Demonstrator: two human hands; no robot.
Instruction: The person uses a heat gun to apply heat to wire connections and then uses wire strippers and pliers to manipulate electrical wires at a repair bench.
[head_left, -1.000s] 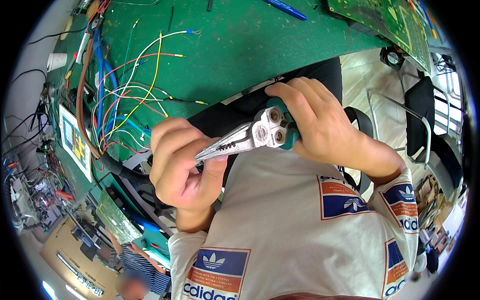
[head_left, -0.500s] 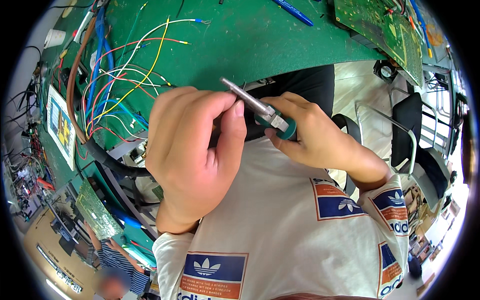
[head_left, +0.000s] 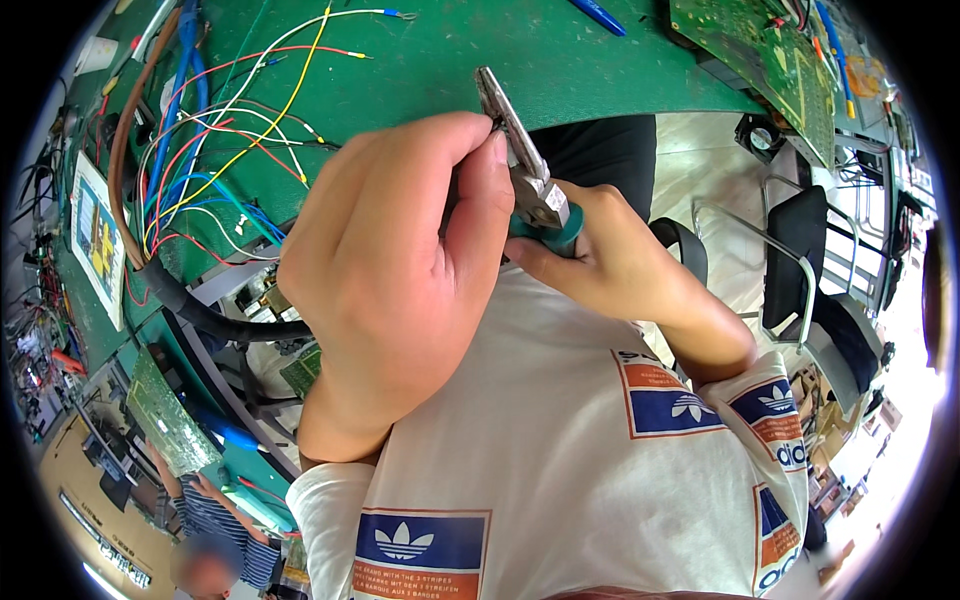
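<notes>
My right hand [head_left: 596, 243] is wrapped round the green handles of a pair of long-nose pliers [head_left: 538, 182]. Their metal jaws point up and slightly left, parted a little at the tips. Just left of the jaws, my left hand [head_left: 385, 245] has thumb and forefinger pinched together. A tiny dark bit shows at those fingertips, against the jaws, too small to name. Both hands are held at the near edge of the green table mat [head_left: 440, 70]. Most of the plier handles are hidden by my right hand.
Loose coloured wires fan from a thick black cable [head_left: 195, 308] at the left, beside a tablet-like panel [head_left: 98, 240]. A blue pen [head_left: 598, 14] and green circuit board [head_left: 755, 65] lie at the far right. Black chairs [head_left: 797, 235] stand right; another person [head_left: 225, 530] is lower left.
The pliers have swung more upright, their tips moving up and right, and the jaws now show a gap. My left hand has shifted slightly upward, still pinched.
</notes>
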